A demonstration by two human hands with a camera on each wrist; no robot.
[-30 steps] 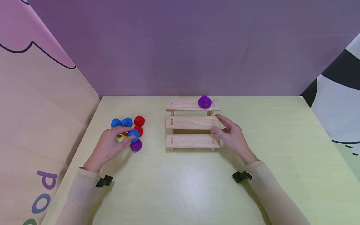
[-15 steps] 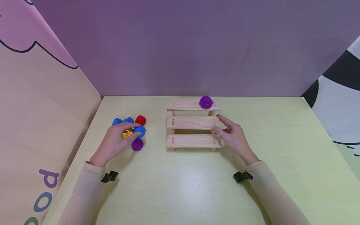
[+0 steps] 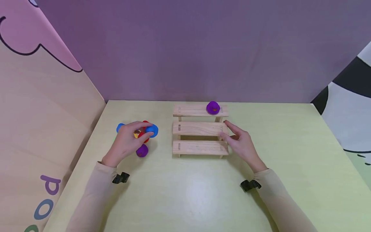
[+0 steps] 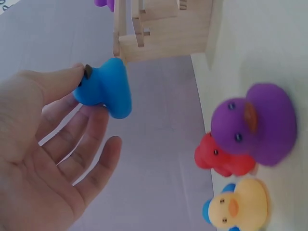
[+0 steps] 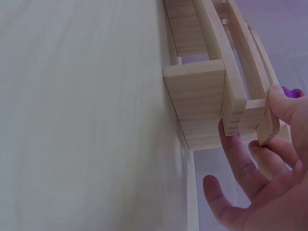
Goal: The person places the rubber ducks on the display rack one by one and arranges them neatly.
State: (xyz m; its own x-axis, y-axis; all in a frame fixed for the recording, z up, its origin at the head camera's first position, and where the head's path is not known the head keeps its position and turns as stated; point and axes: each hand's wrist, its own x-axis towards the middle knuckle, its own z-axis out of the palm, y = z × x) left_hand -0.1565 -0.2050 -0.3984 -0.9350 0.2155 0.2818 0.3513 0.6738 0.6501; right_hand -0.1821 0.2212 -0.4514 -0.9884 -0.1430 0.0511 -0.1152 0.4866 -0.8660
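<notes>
My left hand (image 3: 126, 140) pinches a blue rubber duck (image 4: 113, 89) between thumb and fingers. It holds the duck up beside the group of ducks, its other fingers spread in the left wrist view. A three-step wooden stand (image 3: 197, 129) is at the middle of the table. My right hand (image 3: 242, 145) grips the right end of its middle step, thumb on top and fingers around the edge and below. One purple duck (image 3: 213, 108) sits on the top step, towards its right end.
Left of the stand, a purple duck (image 4: 272, 125), a red duck (image 4: 224, 156) and a yellow duck (image 4: 252, 202) stand on the table (image 3: 191, 193), with more ducks partly hidden behind my left hand. A purple wall (image 3: 185, 48) rises at the table's back edge.
My left hand has carried the blue duck to the right and slightly away from me, past the group's right side. The right hand stays on the stand.
</notes>
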